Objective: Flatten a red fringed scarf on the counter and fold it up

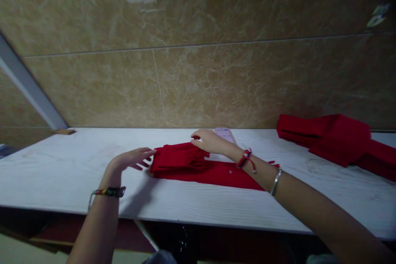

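A red fringed cloth (pixel 173 156), which looks like a scarf, lies folded in layers on the white tabletop. Its lower layer (pixel 229 173) stretches right under my right forearm and bears a small white mark. At the folded part's left edge, my left hand (pixel 133 159) is open, with fingers spread and the fingertips touching or just beside the cloth. My right hand (pixel 208 141) is at the upper right corner of the fold, near the fringe. Its thumb and fingers are curled together, with red cloth showing between them.
Behind my right hand, a phone (pixel 225 134) with a lit screen lies by the wall. More folded red cloths (pixel 337 138) are piled at the right. A tan marbled tile wall (pixel 216 78) rises along the back edge of the white table (pixel 77 173). Dark open shelving shows below its front edge.
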Tool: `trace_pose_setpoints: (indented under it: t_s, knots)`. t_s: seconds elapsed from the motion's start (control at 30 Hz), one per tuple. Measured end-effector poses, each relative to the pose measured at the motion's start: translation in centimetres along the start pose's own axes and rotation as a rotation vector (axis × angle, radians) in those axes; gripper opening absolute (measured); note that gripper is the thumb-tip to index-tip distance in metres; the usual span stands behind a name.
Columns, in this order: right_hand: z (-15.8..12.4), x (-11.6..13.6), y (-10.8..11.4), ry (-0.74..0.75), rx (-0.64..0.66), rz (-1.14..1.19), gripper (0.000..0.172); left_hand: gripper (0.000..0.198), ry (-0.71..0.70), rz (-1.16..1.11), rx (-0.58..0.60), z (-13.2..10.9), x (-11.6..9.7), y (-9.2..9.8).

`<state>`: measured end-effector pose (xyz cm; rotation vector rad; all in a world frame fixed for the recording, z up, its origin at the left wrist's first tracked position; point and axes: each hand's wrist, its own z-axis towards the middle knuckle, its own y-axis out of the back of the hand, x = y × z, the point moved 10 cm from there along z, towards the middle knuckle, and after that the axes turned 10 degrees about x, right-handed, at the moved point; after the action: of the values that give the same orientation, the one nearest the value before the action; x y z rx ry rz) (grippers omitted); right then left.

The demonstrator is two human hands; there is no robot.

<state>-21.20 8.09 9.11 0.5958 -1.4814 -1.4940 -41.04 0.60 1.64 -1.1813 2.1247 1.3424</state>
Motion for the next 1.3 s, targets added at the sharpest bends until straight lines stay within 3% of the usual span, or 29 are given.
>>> trace_pose_setpoints:
  t_s: [0.1,0.2,0.47,0.63,0.77,0.83,0.9,1.0,1.13,1.2,1.3]
  knots:
    - [3.5,1.6,-2.7,-0.014,0.165,-0.103,0.034,0.060,-0.080,-0.100,0.093,1.1,-0.2,-1.7]
    - [4.8,2.1,-4.2,-0.039,0.248,-0.155,0.028,0.059,-0.145,-0.142,0.105,1.9,-0.6,-2.1]
    - [4.2,2.9,-3.5,0.003,0.188,-0.010,0.014,0.067,-0.240,-0.216,0.130,1.2,-1.7,-1.9]
    - [3.3,1.2,-1.1,-0.015,0.042,0.393,0.009,0.085,-0.210,-0.254,0.081,0.8,-2.1,-1.9]
    - [0.2,-1.4,2.2,-0.028,-0.095,0.894,0.014,0.073,-0.362,-0.430,-0.076,-1.1,-3.8,0.8]
    - [-2.1,-3.1,4.1,-0.055,-0.184,1.087,0.017,0.064,-0.477,-0.533,-0.207,-3.0,-4.1,3.5]
    - [-4.3,-5.0,5.0,-0.120,-0.236,1.174,0.018,0.053,-0.546,-0.586,-0.368,-5.1,-3.0,6.5]
    - [-6.9,-7.6,3.8,-0.257,-0.184,1.106,0.018,0.042,-0.428,-0.565,-0.503,-6.0,1.2,9.2]
    - [-8.6,-10.0,-0.8,-0.362,-0.020,0.940,0.017,0.041,-0.041,-0.212,-0.505,-3.8,6.8,9.0]
    - [-9.2,-10.8,-2.7,-0.389,0.012,0.935,0.017,0.042,0.063,0.016,-0.518,-2.5,7.4,8.7]
    - [-10.3,-11.2,-3.4,-0.400,0.005,1.045,0.019,0.046,0.054,0.159,-0.537,-1.1,5.7,8.4]
